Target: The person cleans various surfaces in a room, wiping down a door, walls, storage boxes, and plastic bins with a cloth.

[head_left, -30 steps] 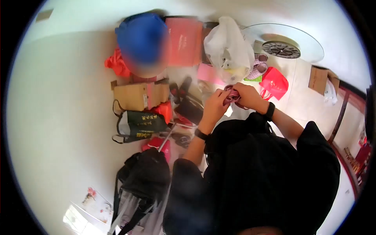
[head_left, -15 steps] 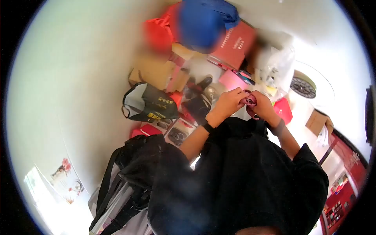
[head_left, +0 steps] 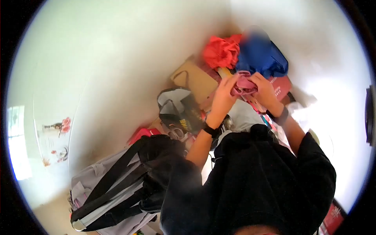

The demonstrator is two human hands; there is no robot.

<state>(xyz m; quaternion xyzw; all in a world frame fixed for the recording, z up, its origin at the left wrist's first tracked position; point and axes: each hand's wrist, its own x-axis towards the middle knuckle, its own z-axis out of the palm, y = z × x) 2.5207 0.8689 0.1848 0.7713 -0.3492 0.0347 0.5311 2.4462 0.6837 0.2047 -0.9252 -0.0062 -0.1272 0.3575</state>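
Note:
A dusky pink piece of cloth (head_left: 245, 84), bunched and partly folded, is held up in front of my chest. My left hand (head_left: 224, 96) grips its left side, fingers closed on the edge. On the opposite side my right hand (head_left: 266, 92) pinches it too. What kind of cloth article it is, I cannot make out. Just beyond the hands lie a blue bag (head_left: 270, 58) and a crumpled red bag (head_left: 221, 53).
To the left a black and grey bag (head_left: 117, 180) with straps leans near me. A dark shopping bag (head_left: 184, 113) and a cardboard box (head_left: 196, 80) stand by the wall. A red box (head_left: 281, 86) sits under the blue bag.
My view has swung round, so the pile of bags and boxes appears farther right. The cloth is spread somewhat wider between my hands, which both still hold it.

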